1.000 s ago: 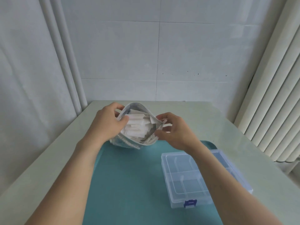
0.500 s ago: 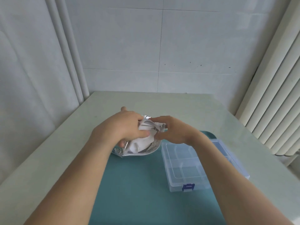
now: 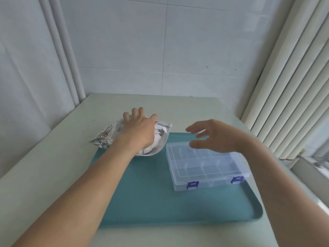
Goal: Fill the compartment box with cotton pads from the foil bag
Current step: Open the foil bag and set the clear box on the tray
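The left hand lies on top of the foil bag, its fingers spread and fairly straight over the far side of the bag — pressing or resting on it rather than curled round it. The bag lies crumpled on the pale worktop at the far left corner of the teal tray, its silver tail out on the worktop and its mouth turned toward the tray, where white cotton pads show in the opening just beside the left wrist. The right hand hovers above the far edge of the compartment box, touching nothing that can be seen; its fingers are apart and loosely bent, the thumb held below them, and they hold nothing. The compartment box is of clear plastic and sits on the right half of the tray, just right of the bag's mouth, with its lid down and two blue latches on the near side — through the lid the dividers of its compartments can be seen, and no pads show in them. Behind the worktop is a white tiled wall, and at the right hang pale vertical blinds.
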Action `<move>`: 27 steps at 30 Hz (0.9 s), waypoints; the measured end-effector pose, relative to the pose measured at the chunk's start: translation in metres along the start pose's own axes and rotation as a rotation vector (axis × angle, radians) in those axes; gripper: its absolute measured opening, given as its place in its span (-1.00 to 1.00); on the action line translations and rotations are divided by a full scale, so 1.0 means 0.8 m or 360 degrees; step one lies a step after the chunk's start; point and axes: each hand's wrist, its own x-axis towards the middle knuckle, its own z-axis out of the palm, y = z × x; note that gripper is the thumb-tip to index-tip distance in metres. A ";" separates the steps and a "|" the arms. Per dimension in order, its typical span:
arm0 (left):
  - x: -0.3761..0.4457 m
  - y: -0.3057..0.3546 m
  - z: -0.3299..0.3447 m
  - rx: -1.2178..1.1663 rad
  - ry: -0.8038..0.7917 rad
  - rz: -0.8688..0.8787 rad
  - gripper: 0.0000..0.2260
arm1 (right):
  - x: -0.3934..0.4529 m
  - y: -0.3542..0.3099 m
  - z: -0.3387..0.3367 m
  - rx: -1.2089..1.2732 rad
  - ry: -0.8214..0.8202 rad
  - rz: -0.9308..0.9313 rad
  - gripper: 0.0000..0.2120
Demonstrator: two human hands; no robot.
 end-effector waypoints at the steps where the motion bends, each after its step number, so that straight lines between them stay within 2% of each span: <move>1: -0.002 0.004 -0.003 0.0015 -0.0019 0.0044 -0.52 | -0.012 0.004 0.001 -0.0018 0.0028 -0.0024 -0.59; 3: -0.008 0.016 -0.009 0.0057 -0.0053 0.0128 -0.51 | -0.035 0.014 0.003 -0.0026 0.0070 -0.0061 -0.60; 5: -0.017 0.030 -0.017 0.0007 -0.0032 0.0214 -0.48 | -0.053 0.022 0.006 -0.0071 0.0035 -0.0044 -0.52; 8: -0.035 0.059 -0.035 -0.0429 0.0141 0.0517 -0.54 | -0.076 0.036 0.013 -0.0177 -0.0098 0.0122 -0.28; 10: -0.053 0.081 -0.044 -0.0699 0.0136 0.0720 -0.65 | -0.086 0.045 0.022 -0.0192 -0.0121 0.0187 -0.23; 12: -0.071 0.104 -0.040 -0.0669 0.0007 0.0791 -0.66 | -0.091 0.055 0.033 -0.0138 -0.0017 0.0178 -0.30; 16: -0.085 0.128 -0.008 -0.0148 -0.0463 0.0762 -0.53 | -0.099 0.075 0.050 -0.0027 0.0143 0.0107 -0.41; 19: -0.079 0.122 -0.003 -0.0218 -0.0725 0.0738 -0.51 | -0.108 0.096 0.048 0.0177 0.0148 0.0051 -0.53; 22: -0.072 0.111 -0.003 -0.0247 -0.0811 0.0835 -0.51 | -0.116 0.122 0.051 0.0542 0.0156 -0.0012 -0.65; 24: -0.068 0.100 0.000 -0.0304 -0.0848 0.0894 -0.51 | -0.119 0.132 0.055 0.0785 0.0130 -0.0060 -0.66; 27: -0.063 0.086 0.001 -0.0416 -0.0874 0.0978 -0.50 | -0.121 0.137 0.055 0.0837 0.0052 -0.0128 -0.62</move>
